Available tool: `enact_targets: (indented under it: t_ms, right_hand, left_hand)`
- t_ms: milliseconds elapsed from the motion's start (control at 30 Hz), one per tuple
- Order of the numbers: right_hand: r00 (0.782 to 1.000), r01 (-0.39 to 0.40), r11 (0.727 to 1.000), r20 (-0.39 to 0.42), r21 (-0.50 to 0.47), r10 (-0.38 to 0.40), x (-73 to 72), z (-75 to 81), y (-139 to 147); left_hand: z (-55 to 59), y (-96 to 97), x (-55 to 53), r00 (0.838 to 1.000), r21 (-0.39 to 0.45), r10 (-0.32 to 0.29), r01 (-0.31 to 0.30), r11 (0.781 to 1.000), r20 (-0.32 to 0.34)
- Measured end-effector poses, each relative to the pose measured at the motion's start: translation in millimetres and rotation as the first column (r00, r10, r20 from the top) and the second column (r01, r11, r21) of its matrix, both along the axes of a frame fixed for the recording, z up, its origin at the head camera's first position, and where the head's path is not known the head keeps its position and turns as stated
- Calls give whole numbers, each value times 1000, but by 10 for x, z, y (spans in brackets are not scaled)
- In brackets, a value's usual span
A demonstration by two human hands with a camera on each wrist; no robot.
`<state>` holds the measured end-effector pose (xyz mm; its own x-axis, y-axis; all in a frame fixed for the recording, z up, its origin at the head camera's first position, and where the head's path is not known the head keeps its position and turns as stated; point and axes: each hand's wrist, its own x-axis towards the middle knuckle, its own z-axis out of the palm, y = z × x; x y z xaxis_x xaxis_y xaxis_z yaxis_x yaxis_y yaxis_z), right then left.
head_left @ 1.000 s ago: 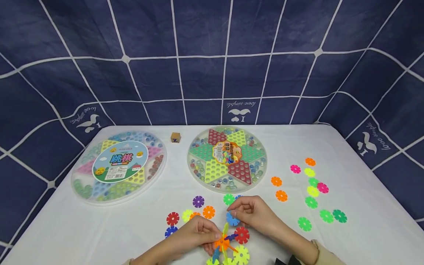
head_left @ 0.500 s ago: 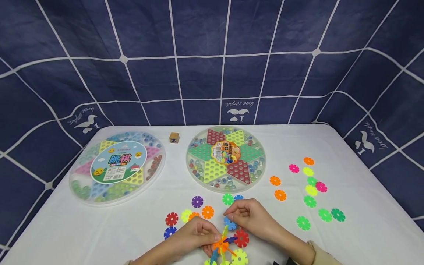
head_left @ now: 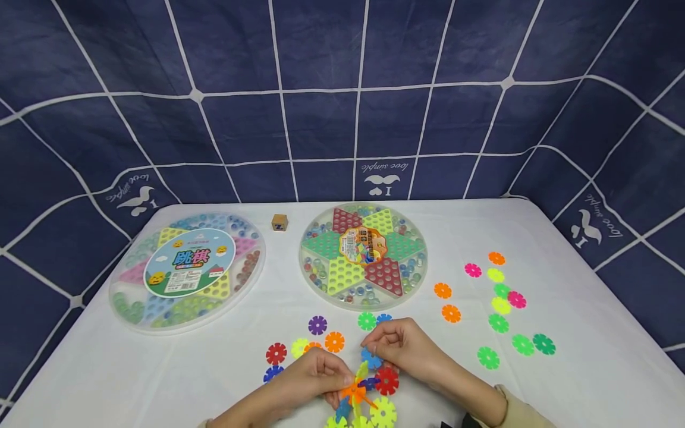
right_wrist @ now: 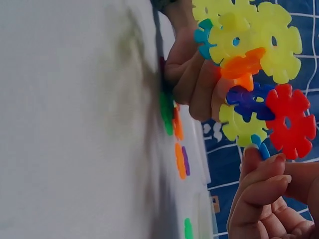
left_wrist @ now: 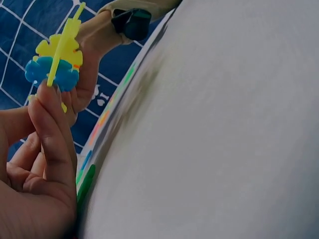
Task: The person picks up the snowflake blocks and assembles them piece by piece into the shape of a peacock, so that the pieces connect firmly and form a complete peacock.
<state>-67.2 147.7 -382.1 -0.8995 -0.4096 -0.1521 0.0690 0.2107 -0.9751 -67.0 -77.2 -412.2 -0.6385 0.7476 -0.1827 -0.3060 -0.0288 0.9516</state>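
Slotted plastic flower discs are joined into a cluster near the table's front edge in the head view. My left hand [head_left: 316, 377] pinches the cluster by an orange disc [head_left: 353, 391]. Yellow discs [head_left: 383, 412], a red disc [head_left: 387, 380] and a dark blue disc [right_wrist: 249, 102] belong to it. Between thumb and fingertips, my right hand [head_left: 402, 346] holds a light blue disc [head_left: 370, 358]. In the right wrist view, that disc is edge-on against a yellow disc [right_wrist: 241, 124]; whether their slots interlock I cannot tell.
Loose discs lie at centre and right, among them a purple disc [head_left: 317, 325] and a dark green disc [head_left: 544, 344]. Behind are two round Chinese checkers sets, one left [head_left: 251, 291], one central [head_left: 364, 300], and a wooden letter cube [head_left: 279, 222]. A dark blue cloth [head_left: 321, 119] surrounds the table.
The head view has shifted slightly. Both hands keep their holds, and the cluster has turned a little in the left hand. The light blue disc stays close to the cluster's yellow disc.
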Motion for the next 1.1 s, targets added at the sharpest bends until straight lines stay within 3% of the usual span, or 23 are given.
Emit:
enact_targets:
  t_ms: [233,533,800,1100]
  right_hand:
    - [999,43,999,18,-12,-43,-8,51,-12]
    - [1000,15,1000,-14,8,-15,-3,77,-8]
    - [995,8,1000,-102,25,-6,49,35,-35]
    - [997,9,1000,-74,2,-9,45,5,-35]
  left_hand:
    - [-2,-17,-49,998,42,-62,62,997,10]
    - [1,-14,-43,998,53,-67,66,996,4]
    - [-16,2,10,1000,29,-2,2,1000,8]
    - [-23,23,37,999,18,38,-38,999,13]
